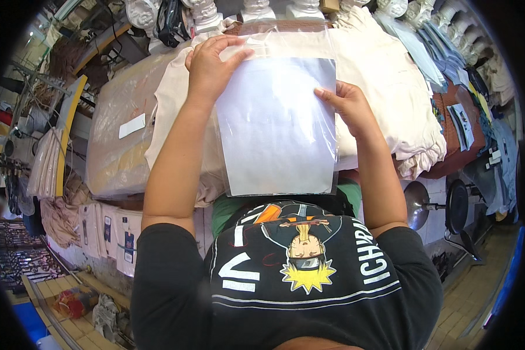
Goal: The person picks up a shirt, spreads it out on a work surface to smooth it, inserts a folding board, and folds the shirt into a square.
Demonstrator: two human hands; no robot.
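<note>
A clear plastic bag (309, 42) with a white sheet (280, 128) inside lies across the front of a cream fabric pile and hangs toward my lap. Its upper part extends past the sheet and is see-through. My left hand (213, 65) is at the bag's upper left, thumb and fingers closed on the plastic near the sheet's top corner. On the right edge, my right hand (351, 108) grips the bag and sheet, thumb on top and the other fingers partly hidden behind. The cream fabric (385, 99) spreads out under and beyond the bag.
At the left lies a large plastic-wrapped bundle (122, 105) with a white label (132, 126). A yellow-edged board (70, 137) stands farther left. Folded blue garments (443, 49) are stacked at the far right. White carved balusters (256, 10) line the back. Round black discs (457, 205) stand low right.
</note>
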